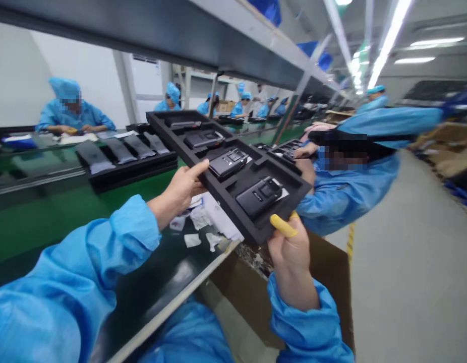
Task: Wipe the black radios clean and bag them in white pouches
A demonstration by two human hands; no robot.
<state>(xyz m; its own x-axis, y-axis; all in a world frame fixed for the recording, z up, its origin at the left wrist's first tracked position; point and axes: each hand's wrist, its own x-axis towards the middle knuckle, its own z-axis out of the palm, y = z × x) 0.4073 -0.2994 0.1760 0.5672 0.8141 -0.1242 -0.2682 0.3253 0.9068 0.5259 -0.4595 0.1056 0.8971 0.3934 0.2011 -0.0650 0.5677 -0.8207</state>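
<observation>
Both my hands hold up a long black foam tray [222, 194], tilted down toward the right over the bench edge. Several dark flip-phone-like devices [259, 195] lie in its compartments, one per slot. My left hand [183, 187] grips the near long side, thumb on the rim and fingers underneath. At the lower right corner my right hand [290, 244] is closed on the tray, with yellow covers on its thumb and a fingertip. Beneath the tray, white papers and torn scraps [192, 240] lie on the dark bench top.
Another black tray [133, 171] with several grey-wrapped pieces rests on the green conveyor [29, 217]. A co-worker in blue [343, 186] sits close at the right. Below the bench edge [180, 302] stands an open cardboard box [332, 272]. A shelf [161, 30] hangs overhead.
</observation>
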